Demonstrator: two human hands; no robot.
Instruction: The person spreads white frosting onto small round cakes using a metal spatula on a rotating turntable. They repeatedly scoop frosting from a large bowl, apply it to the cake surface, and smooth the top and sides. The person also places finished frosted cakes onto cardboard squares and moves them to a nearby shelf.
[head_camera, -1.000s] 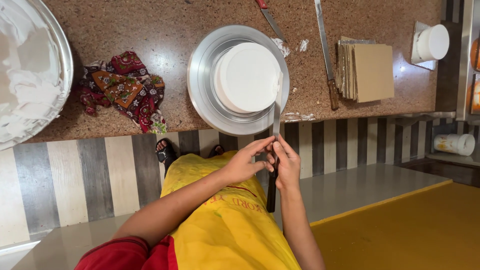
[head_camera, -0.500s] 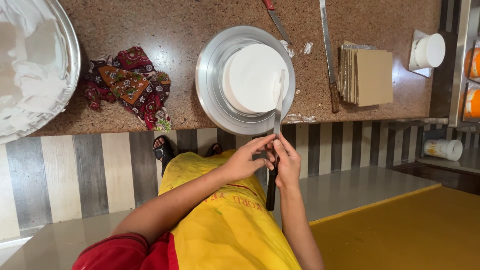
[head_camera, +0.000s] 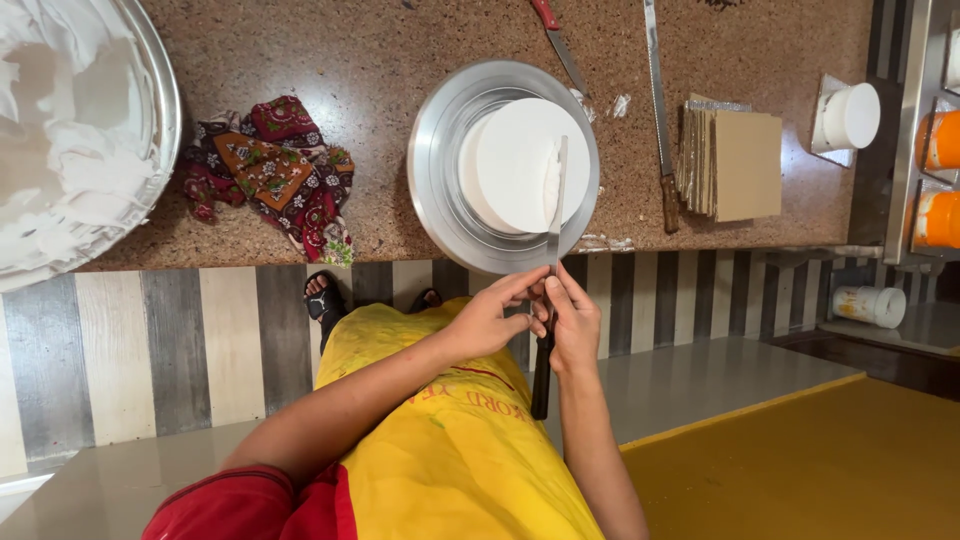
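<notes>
Both hands meet just below the bench edge, closed around one long palette knife with a dark handle and a flat steel blade (head_camera: 552, 235). The left hand (head_camera: 492, 322) pinches it where blade joins handle, and the right hand (head_camera: 573, 325) wraps the handle just beside it, fingers touching the left's. Over the last second little has shifted: the hands have stayed clamped at the same spot, and the blade tip has crept slightly farther over the cake, so the smoothing stroke looks, to my eye, still under way rather than finished.

Beyond the fingertips stands the round white iced cake (head_camera: 520, 165) on a shiny metal turntable (head_camera: 435, 170). Its top looks flat and even; a smear of cream clings to the blade. Far off past the left hand sit a patterned red cloth (head_camera: 270, 170) and a large steel bowl of white cream (head_camera: 60, 130); past the right hand, a stack of brown cardboard squares (head_camera: 735, 165).
</notes>
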